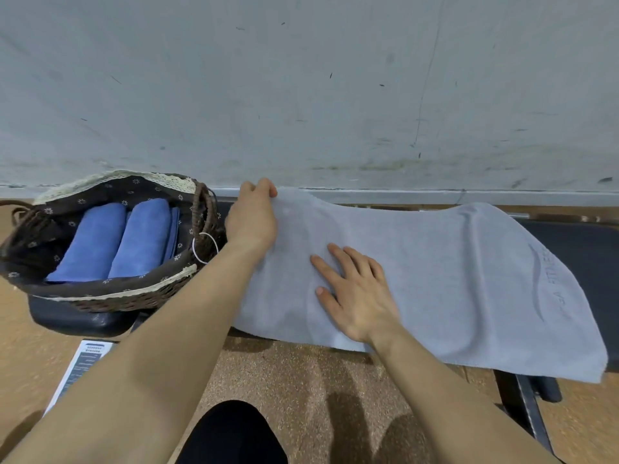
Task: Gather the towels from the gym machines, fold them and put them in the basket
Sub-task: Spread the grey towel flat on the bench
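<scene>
Pale grey-blue terry cloth, the towel point(452, 279) lies spread lengthwise over a black padded bench point(586, 249) that stands against the wall, with its near edge hanging off the front of the pad. Soft ridges run across it, and a woven curved logo with lettering point(552, 283) marks its right end. Only "FITNESS" reads there, and the letters before it are too faint to make out.

The left hand point(253, 219) pinches the towel's far left corner, fingers curled over the edge so that their tips are hidden. The right hand point(358, 296) rests flat on the cloth near the middle, fingers straight and slightly spread, holding nothing.

Just left of the towel sits a dark wicker basket point(110, 296) with a flowered lining and lace trim, resting on a black pad. Two folded blue towels point(140, 239) lie side by side in it; a thinner blue piece beside them is mostly covered. The towel hides most of the bench top. A printed card point(78, 370) on the floor is partly covered by the left forearm.
</scene>
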Demonstrator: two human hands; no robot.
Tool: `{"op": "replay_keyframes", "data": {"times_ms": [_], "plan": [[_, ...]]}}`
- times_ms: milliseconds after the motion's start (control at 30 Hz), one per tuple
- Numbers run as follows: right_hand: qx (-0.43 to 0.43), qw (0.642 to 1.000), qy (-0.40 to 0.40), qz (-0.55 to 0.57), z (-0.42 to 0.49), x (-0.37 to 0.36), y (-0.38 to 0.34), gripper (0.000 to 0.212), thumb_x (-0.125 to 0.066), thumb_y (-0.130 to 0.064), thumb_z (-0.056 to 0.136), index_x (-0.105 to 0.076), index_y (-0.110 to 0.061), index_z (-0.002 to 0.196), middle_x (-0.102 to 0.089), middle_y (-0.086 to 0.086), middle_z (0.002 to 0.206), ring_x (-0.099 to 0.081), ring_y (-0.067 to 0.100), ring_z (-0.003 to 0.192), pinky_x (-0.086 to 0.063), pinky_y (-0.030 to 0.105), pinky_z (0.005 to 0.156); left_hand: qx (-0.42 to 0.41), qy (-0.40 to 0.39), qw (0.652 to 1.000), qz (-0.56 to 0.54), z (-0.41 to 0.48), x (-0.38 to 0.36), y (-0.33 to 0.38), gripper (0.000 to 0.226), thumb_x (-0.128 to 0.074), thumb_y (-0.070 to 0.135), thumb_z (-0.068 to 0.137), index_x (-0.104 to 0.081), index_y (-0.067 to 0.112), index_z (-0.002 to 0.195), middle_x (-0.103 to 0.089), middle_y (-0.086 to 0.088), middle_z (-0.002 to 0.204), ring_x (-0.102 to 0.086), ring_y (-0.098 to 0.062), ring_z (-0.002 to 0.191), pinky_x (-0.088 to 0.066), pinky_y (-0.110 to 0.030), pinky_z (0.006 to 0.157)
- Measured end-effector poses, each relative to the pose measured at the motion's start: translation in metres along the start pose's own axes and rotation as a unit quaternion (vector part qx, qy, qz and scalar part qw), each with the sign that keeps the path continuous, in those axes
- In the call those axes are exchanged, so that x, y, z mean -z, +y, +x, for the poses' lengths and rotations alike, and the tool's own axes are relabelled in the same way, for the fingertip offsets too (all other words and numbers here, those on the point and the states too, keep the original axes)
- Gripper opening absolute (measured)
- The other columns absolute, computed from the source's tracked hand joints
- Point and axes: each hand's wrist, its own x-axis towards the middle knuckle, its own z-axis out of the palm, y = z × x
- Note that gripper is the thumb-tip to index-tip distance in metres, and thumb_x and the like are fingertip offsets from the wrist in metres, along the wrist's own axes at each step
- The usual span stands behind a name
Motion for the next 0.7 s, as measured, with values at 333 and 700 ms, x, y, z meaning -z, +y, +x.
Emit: {"op": "replay_keyframes", "data": {"times_ms": [333,700], "plan": [[0.000,1.000,-0.022,-0.010,0.001,0.003,-0.001,0.064,-0.021,-0.058,0.099,-0.010,-0.038,0.159,-0.005,-0.004,0.168,-0.002,0.021,0.153,-0.004,0.041,0.123,-0.095,-0.112,0.987,0.065,-0.102,-0.050,-0.005,0.057,-0.032,0.035,0.105,-0.017,0.016,0.157,-0.009,-0.003,0.166,-0.008,-0.021,0.153,-0.010,-0.041,0.123],[-0.016,0.996,-0.047,0.080,-0.020,0.031,0.007,0.070,-0.023,-0.060,0.099,-0.008,-0.029,0.160,-0.002,-0.005,0.168,0.000,0.017,0.154,0.000,0.038,0.125,-0.079,-0.133,0.979,0.130,-0.120,-0.039,-0.016,0.070,-0.026,0.055,0.100,-0.007,0.022,0.159,0.001,-0.001,0.167,0.002,-0.021,0.153,-0.006,-0.045,0.124]]}}
